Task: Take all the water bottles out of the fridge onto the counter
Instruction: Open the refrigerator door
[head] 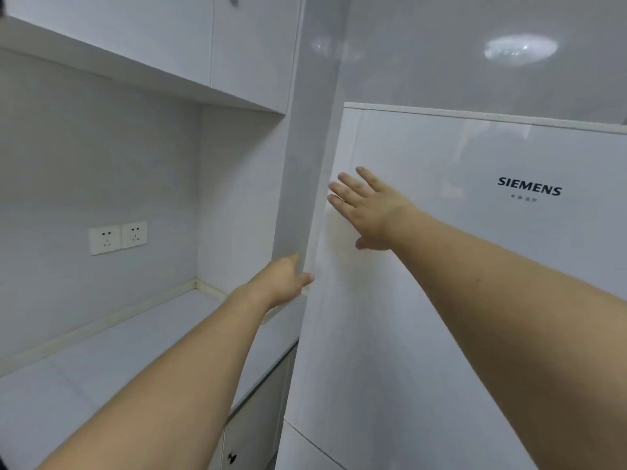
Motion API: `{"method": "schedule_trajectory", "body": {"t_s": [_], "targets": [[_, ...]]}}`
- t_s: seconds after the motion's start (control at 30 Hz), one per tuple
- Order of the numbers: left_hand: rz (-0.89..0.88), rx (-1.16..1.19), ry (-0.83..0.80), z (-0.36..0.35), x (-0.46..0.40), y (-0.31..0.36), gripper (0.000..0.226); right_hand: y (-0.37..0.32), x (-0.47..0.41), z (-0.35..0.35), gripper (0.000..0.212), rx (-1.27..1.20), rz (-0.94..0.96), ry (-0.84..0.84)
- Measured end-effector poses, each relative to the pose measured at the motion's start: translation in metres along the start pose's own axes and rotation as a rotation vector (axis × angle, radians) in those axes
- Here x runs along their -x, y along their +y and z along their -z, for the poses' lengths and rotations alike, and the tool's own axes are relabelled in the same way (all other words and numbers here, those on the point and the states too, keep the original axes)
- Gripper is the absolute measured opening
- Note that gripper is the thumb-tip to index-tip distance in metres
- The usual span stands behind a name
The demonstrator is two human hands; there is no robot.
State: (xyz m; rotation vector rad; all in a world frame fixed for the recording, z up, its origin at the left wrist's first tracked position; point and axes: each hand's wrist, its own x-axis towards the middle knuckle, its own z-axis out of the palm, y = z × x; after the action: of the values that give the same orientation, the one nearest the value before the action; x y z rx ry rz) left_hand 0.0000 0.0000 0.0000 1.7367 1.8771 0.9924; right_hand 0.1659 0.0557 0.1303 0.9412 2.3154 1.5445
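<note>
A white fridge fills the right half of the view, its glossy upper door closed, with a black brand name on it. My right hand lies flat on the door near its left edge, fingers spread. My left hand reaches to the door's left edge lower down, its fingers hidden behind that edge beside a tall white side panel. The grey counter lies to the left of the fridge. No water bottles show.
Two white wall sockets sit on the back wall above the counter. White upper cabinets hang over the counter recess. Below the counter edge is a lower cabinet door with a dark handle.
</note>
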Motion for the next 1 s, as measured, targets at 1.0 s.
{"method": "schedule_trajectory", "body": {"t_s": [1.0], "targets": [[-0.074, 0.644, 0.012, -0.021, -0.043, -0.031, 0.019, -0.024, -0.037, 0.0, 0.083, -0.06, -0.024, 0.113]]}}
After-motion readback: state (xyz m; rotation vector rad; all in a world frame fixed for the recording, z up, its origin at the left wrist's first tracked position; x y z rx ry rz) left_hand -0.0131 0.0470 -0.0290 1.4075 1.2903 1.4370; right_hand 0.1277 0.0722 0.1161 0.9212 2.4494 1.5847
